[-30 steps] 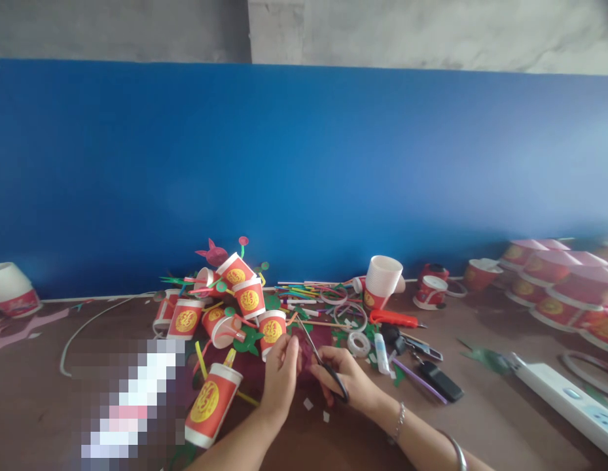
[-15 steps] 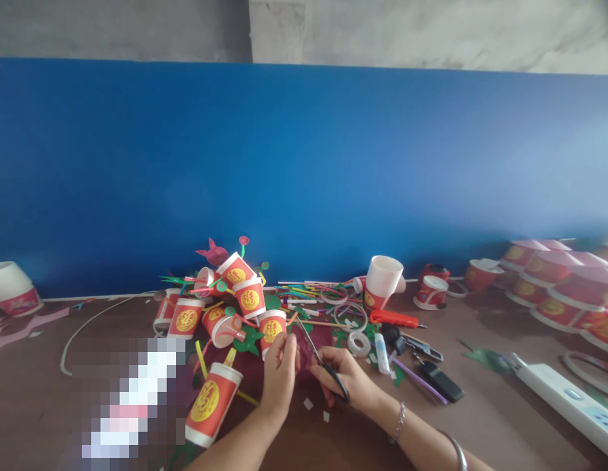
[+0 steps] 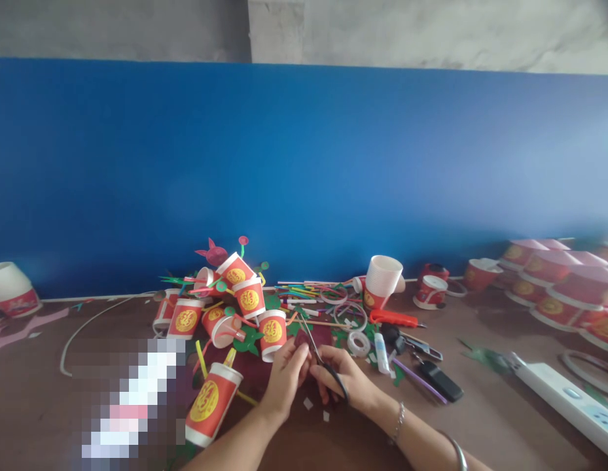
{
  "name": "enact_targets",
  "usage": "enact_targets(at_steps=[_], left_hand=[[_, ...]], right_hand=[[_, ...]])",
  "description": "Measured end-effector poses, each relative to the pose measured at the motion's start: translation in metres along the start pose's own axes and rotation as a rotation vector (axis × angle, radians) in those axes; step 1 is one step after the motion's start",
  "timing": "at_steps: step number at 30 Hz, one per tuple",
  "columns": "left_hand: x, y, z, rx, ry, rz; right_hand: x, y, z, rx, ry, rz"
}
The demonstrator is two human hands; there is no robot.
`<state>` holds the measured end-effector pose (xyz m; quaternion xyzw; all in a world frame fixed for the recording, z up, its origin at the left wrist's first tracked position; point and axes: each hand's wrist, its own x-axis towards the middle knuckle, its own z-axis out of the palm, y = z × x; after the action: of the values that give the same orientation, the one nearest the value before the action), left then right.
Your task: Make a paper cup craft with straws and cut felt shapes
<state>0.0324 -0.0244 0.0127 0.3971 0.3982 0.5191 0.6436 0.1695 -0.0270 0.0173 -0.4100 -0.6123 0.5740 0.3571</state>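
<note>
My left hand [image 3: 286, 376] pinches a small piece of dark red paper [image 3: 300, 337] between thumb and fingers. The fingers of my right hand [image 3: 351, 378] are wrapped round black-handled scissors [image 3: 339, 382], their blades pointing up and away beside the paper. Both hands are close together above the brown table. To the left of them stands a red and white paper cup [image 3: 273, 332] with a yellow emblem. A larger-looking cup [image 3: 213, 405] leans nearer to me, with a yellow strip at its top. White paper scraps [image 3: 308, 403] lie below my hands.
More cups with green cut-outs are heaped at left. Behind my hands lie coloured pens and straws [image 3: 298, 294]. A cup stack [image 3: 384, 278], tape roll [image 3: 358, 343], glue tube [image 3: 381, 353], orange cutter [image 3: 394, 318] and power strip [image 3: 569, 402] are at right. A blue panel [image 3: 304, 176] stands behind.
My left hand has shifted slightly right and down, nearer my right hand, and the dark red paper shows more clearly above its fingers. The scissors blades have swung slightly. The surrounding things have stayed put.
</note>
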Motion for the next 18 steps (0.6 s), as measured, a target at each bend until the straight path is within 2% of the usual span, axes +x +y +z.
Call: enact_targets(at_steps=[18], left_hand=[[0.0039, -0.0057, -0.0044, 0.06, 0.041, 0.08]], right_hand=[[0.0001, 0.0035, -0.002, -0.017, 0.003, -0.02]])
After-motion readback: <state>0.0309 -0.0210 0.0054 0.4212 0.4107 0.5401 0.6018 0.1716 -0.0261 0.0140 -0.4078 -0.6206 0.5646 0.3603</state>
